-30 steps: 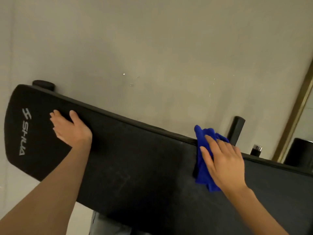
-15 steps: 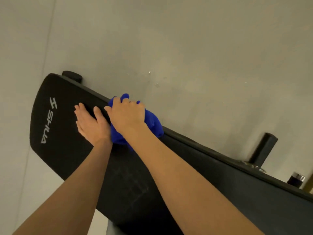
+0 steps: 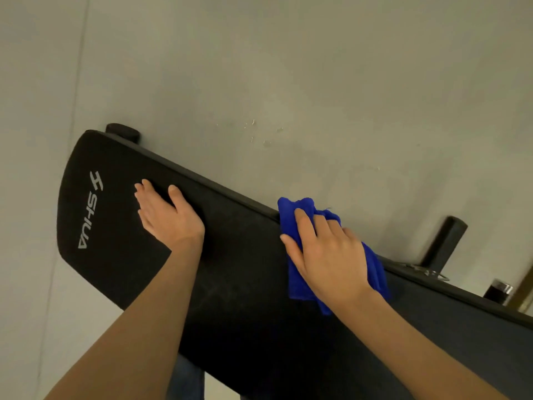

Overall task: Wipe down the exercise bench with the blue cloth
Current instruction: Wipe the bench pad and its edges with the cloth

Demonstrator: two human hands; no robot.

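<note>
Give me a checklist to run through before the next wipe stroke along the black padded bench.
1. Crumpled blue cloth under the right hand: ok, the palm presses it flat on the pad.
2. Cloth in contact with the black padded exercise bench: ok, it lies on the top and laps over the far edge.
3. Left hand bracing the bench: ok, flat on the pad beside the white logo.
4. Path between the two hands clear: ok, only bare pad shows.
5. Pad already clean there: cannot tell, faint streaks show on the surface.
6. Black post and small dark bottle clear of the stroke: ok, both stand beyond the far edge.
</note>
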